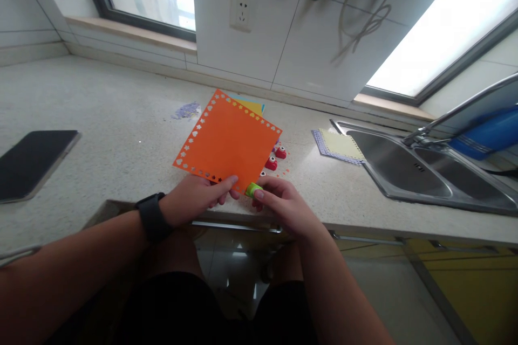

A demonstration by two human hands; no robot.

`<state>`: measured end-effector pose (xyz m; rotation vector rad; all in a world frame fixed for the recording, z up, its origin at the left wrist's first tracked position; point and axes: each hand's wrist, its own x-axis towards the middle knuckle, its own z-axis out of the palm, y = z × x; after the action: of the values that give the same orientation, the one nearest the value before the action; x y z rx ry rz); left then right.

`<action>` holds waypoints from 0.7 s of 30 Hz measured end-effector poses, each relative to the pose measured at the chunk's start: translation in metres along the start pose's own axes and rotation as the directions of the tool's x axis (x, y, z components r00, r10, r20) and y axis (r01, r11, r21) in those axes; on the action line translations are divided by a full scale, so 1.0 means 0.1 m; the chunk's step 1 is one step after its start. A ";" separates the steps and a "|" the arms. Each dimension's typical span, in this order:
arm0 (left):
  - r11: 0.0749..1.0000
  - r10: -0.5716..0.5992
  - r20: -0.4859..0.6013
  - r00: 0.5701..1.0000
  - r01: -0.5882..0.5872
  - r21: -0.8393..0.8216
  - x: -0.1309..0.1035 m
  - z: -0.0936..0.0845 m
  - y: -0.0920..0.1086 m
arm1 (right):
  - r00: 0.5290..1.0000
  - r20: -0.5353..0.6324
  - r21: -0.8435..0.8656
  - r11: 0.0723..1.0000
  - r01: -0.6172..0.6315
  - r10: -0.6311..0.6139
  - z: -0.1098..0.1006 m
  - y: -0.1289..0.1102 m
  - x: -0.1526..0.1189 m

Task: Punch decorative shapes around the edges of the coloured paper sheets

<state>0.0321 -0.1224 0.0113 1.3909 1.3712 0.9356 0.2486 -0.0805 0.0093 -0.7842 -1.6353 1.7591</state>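
Observation:
An orange sheet of paper [234,143] is held tilted above the counter, with punched shapes such as stars and hearts along three of its edges. My left hand [202,194] pinches its lower edge, thumb on top. In my right hand [283,202] is a small green craft punch [253,190], set at the sheet's bottom corner. Whether the punch is pressed down I cannot tell. Right beside the sheet stand red punches with eye shapes [272,163], partly covered by it. Small orange cut-outs [286,171] lie around them.
Yellow and blue paper [253,107] lies behind the orange sheet. A heap of purple cut-outs [188,110] is to its left. Punched cream and purple sheets [342,144] rest by the steel sink [388,167]. A dark flat slab [34,161] lies far left.

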 end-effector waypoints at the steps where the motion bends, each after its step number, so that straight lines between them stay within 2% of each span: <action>1: 1.000 0.002 0.002 1.000 -0.002 0.003 0.00 0.00 0.00 | 1.000 0.006 0.001 1.000 -0.002 0.002 0.00 0.00 0.00; 21: 0.998 0.039 0.015 0.999 -0.039 0.042 0.00 -0.01 -0.02 | 1.000 -0.006 0.011 1.000 -0.012 0.012 0.00 0.02 0.00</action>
<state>0.0305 -0.1222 0.0095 1.4578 1.3649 0.9256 0.2485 -0.0801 0.0071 -0.7949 -1.6192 1.7709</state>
